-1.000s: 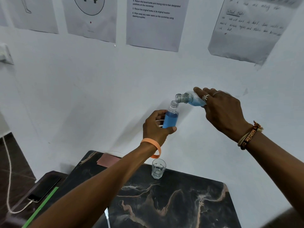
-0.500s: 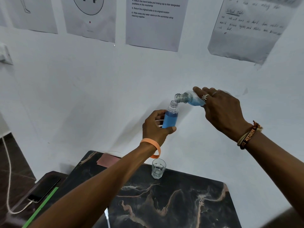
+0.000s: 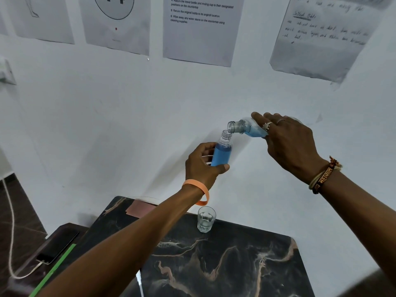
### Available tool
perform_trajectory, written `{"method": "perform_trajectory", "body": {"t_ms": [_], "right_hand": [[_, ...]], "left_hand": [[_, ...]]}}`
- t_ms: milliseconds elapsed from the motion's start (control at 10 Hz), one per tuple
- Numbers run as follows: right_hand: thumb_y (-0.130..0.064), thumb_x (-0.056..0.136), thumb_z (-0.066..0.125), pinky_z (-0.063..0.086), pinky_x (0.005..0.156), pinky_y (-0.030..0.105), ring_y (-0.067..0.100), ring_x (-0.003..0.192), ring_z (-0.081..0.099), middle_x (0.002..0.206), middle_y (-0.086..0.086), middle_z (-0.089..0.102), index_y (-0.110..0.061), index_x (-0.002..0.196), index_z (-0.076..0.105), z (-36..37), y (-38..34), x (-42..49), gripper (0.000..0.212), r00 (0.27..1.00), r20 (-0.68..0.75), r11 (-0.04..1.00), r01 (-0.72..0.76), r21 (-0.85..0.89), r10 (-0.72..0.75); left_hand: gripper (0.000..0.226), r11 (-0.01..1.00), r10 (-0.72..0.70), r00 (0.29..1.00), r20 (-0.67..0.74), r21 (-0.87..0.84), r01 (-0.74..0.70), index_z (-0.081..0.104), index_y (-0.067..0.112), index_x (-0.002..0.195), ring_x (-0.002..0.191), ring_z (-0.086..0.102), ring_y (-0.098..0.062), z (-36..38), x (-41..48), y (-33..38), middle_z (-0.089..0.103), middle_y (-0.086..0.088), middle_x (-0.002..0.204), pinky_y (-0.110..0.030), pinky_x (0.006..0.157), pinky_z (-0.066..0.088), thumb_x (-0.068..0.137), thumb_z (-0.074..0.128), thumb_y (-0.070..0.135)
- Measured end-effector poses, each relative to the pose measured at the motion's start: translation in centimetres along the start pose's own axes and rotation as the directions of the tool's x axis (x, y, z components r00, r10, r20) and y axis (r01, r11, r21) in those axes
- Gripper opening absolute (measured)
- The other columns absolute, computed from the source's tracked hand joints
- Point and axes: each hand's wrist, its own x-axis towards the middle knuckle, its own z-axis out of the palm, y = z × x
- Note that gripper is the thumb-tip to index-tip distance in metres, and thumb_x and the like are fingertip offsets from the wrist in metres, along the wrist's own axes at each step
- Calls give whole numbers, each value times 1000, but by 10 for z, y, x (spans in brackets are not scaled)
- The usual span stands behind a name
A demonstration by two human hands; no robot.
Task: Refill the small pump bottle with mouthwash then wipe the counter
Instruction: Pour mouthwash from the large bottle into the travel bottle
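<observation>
Two hands — left hand (image 3: 201, 167) grips small bottle (image 3: 222, 154), right hand (image 3: 293, 144) grips mouthwash bottle (image 3: 246, 129) tilted above it.

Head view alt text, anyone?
The right hand tips a large bottle of blue liquid toward the open neck of a small bottle, mostly full, held by the left hand. Below, a glass stands on a dark marble counter.

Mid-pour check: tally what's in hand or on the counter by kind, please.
Bottles: 2 (small bottle in the left hand, mouthwash bottle in the right hand)
Glasses: 1 (glass on the counter)
Cloths: 1 (pink cloth on the counter)
Total: 4
</observation>
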Motion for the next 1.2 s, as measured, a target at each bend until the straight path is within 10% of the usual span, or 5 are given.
{"method": "perform_trajectory", "body": {"t_ms": [1200], "right_hand": [[5,78,70,50,70,38,36,85,64,112,14,69,-14,134,59,3,3,0,60,998,-59,1000,22,-20,-23]], "left_hand": [[60,1000,2,1000,8,-7,-2,57,21,119,97,63,-15,0,-1,1,65,2,114,-12,72,50,66,85,15]]}}
